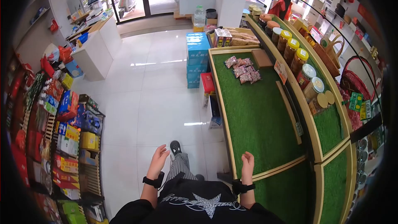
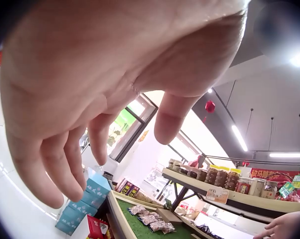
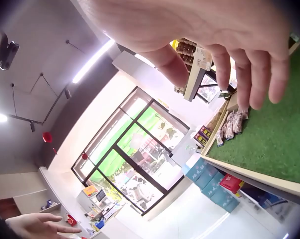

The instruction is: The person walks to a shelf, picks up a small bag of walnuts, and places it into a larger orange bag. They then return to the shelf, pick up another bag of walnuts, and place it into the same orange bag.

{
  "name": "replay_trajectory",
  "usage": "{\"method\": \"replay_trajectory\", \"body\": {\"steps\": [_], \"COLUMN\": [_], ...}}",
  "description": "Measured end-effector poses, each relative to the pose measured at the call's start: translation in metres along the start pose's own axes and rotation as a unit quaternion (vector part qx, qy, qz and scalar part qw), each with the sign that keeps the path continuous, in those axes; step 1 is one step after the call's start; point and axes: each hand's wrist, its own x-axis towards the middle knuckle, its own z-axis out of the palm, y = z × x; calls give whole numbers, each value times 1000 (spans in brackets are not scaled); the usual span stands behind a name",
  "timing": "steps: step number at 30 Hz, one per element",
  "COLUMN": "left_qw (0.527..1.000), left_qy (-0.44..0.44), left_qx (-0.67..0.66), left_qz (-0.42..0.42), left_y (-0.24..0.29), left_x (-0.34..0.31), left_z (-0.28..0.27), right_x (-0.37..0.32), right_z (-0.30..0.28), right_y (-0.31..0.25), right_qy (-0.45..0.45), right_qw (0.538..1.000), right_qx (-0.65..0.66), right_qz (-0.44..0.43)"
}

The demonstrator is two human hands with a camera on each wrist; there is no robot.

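Note:
Both hands hold nothing. My left hand [image 1: 158,160] is raised over the floor in front of the body, its fingers loosely bent in the left wrist view. Over the near left edge of the green-lined display stand [image 1: 265,141], my right hand [image 1: 247,166] hangs with relaxed fingers. Several small clear packets [image 1: 244,70] of pinkish-brown food lie in a heap at the far end of the stand. Beside them sits a flat brown board [image 1: 262,58], and a wooden strip [image 1: 289,112] runs along the right side.
Lidded jars [image 1: 298,60] line the upper shelf on the right. Blue cartons [image 1: 197,54] and a red box [image 1: 207,83] stand on the floor along the stand's left side. Shelves of boxed goods [image 1: 68,141] are at the left, a white counter [image 1: 95,49] beyond them.

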Motion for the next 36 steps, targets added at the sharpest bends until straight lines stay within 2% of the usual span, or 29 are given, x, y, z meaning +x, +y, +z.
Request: {"method": "replay_trajectory", "body": {"steps": [3,7,12,17,21,24,28,36], "left_qw": [1000,998,995,996,998,999,998,997], "left_qy": [-16,-39,0,12,12,22,25,71], "left_qx": [3,28,8,52,41,45,49,28], "left_qz": [21,41,98,65,40,-12,-44,-27], "left_y": [6,50,91,85,61,52,60,95], "left_x": [53,113,176,206,210,212,218,268], "left_z": [-3,-21,-64,-104,-124,-130,-131,-120], "right_x": [25,54,86,100,103,112,130,190], "right_z": [25,84,174,234,249,253,259,301], "right_y": [-11,-34,-63,-70,-55,-49,-54,-51], "right_qy": [27,54,11,-27,-38,-27,-26,-51], "right_qw": [999,996,997,997,998,999,999,998], "right_qx": [-1,39,36,47,12,8,12,-20], "right_qz": [-32,-63,-64,-63,-46,-21,-17,-13]}}
